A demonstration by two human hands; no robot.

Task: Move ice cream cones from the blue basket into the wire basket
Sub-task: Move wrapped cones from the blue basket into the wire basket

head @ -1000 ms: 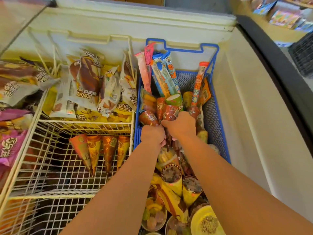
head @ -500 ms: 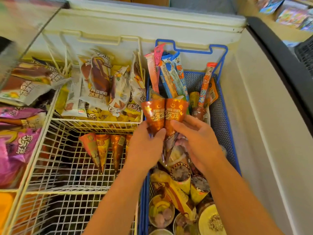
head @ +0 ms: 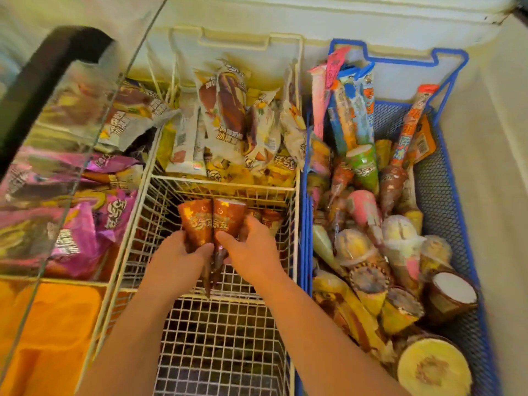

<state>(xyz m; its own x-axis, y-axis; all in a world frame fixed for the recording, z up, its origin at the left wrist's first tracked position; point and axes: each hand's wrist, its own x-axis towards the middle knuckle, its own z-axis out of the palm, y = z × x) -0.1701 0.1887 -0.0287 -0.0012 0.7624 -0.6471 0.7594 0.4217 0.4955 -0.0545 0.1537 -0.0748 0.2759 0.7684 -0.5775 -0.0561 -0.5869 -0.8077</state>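
Hands: left [head: 174,260], right [head: 251,254], fingers gripping two brown cones [head: 213,224] above wire basket [head: 295,252]; blue basket [head: 445,195] beside.

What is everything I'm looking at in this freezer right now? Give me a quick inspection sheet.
Surface: chest freezer interior, white walls, lid open.
Job's things: two brown wrapped cones held side by side, wide ends up, over the wire basket; more cones lie behind the hands. The blue basket remains crowded with cones and cups.
Clutter: ice cream bar packets at the wire basket's far end; pink packets on the left.
Grippers: left hand and right hand each grip a cone.
Cables: nothing seen.
Surroundings: sliding glass lid over the left side.
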